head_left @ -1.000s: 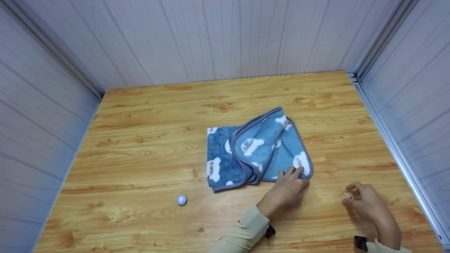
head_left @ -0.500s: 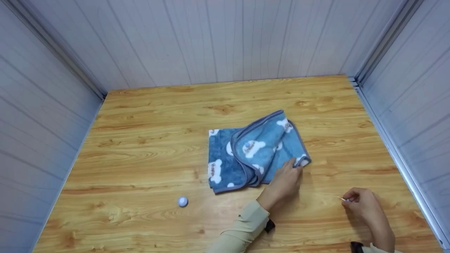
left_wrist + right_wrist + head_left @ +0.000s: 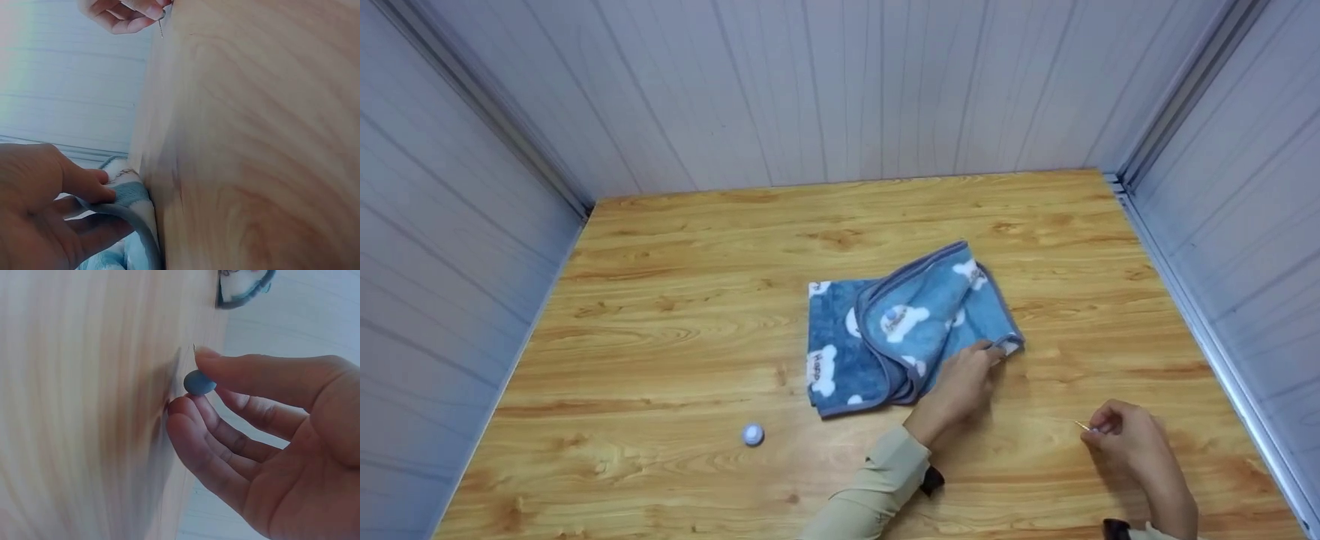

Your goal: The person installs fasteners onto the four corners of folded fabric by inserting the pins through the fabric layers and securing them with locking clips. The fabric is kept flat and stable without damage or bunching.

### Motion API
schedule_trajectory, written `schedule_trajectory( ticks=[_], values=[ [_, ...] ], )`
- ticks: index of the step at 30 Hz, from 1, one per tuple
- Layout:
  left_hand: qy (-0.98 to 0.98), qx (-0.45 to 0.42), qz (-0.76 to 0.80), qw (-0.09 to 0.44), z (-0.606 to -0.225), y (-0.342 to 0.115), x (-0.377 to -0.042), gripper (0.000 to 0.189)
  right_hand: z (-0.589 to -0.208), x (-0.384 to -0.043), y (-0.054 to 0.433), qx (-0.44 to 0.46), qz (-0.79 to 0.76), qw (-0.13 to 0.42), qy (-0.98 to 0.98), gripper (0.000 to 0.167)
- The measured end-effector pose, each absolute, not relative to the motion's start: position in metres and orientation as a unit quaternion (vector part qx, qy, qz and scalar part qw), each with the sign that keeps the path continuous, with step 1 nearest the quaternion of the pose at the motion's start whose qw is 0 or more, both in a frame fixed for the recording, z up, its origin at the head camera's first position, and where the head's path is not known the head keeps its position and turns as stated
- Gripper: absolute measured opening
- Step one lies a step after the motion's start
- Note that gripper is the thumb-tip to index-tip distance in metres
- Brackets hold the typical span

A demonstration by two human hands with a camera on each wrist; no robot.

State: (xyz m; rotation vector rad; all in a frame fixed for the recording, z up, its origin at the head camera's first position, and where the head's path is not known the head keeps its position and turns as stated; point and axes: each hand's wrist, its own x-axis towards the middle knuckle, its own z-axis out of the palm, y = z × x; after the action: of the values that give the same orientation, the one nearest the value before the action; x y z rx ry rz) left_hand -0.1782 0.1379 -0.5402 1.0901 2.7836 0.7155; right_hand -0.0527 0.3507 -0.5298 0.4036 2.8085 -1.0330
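A blue fleece blanket (image 3: 832,315) printed with white bone shapes lies folded on the wooden table (image 3: 660,360). My left hand (image 3: 960,384) pinches its near right corner, thumb above and fingers under the grey piped edge (image 3: 132,216). That corner is lifted and turned back. Over the table to the right, my right hand (image 3: 1136,442) holds a pin (image 3: 199,382) with a rounded blue head and a thin, gold-coloured twisted shaft. Its point faces the blanket, away from the fingertips. A small round bluish knob (image 3: 893,314) shows on the blanket's upper flap.
A round pale-lilac cap-like piece (image 3: 752,434) lies on the table left of my left forearm. Pale panelled walls (image 3: 840,90) enclose the table at the back and both sides. A metal rail (image 3: 1207,337) runs along the right edge.
My left hand has taken hold of the blanket's corner and folded it back. My right hand has tightened on the pin, turned its tip leftward and shifted slightly left.
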Motion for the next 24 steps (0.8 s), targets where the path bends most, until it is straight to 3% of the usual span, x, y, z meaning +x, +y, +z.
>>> schedule_trajectory(
  ticks=[6, 13, 24],
  values=[
    [0.897, 0.360, 0.255, -0.017, -0.533, 0.130, -0.181, 0.054, -0.525, -0.063, 0.344, 0.121, -0.341, 0.044, 0.931, 0.015],
    [0.887, 0.360, 0.288, -0.017, -0.519, 0.121, -0.182, 0.067, -0.511, -0.083, 0.331, 0.099, -0.335, 0.006, 0.937, 0.014],
    [0.882, 0.368, 0.294, -0.032, -0.502, 0.111, -0.181, 0.065, -0.491, -0.118, 0.305, 0.064, -0.345, -0.049, 0.935, 0.014]
  ],
)
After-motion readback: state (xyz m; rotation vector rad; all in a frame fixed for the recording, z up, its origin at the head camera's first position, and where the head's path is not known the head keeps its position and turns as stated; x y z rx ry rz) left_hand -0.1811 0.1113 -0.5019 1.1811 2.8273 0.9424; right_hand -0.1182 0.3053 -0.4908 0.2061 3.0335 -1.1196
